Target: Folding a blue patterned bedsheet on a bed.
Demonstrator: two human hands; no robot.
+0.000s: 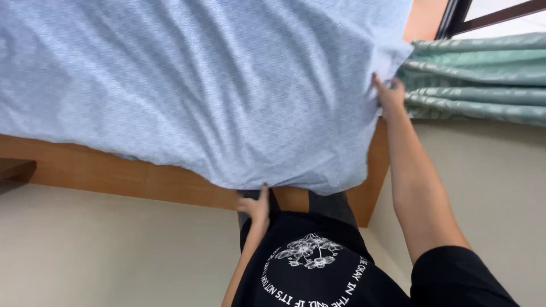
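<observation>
the light blue bedsheet (193, 85) drapes over the wooden bed frame (142, 179), left hand (256, 206) pinching its near hem, right hand (390, 95) gripping its far corner by the green curtain (483, 79); pulling both evenly would likely keep it smooth.

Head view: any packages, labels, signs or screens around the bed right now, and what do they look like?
No packages, labels, signs or screens.
Printed emblem: on the black shirt at the bottom, white flower drawing ringed by white lettering.
Bed sheet: pale blue, plain, no tag showing.
</observation>
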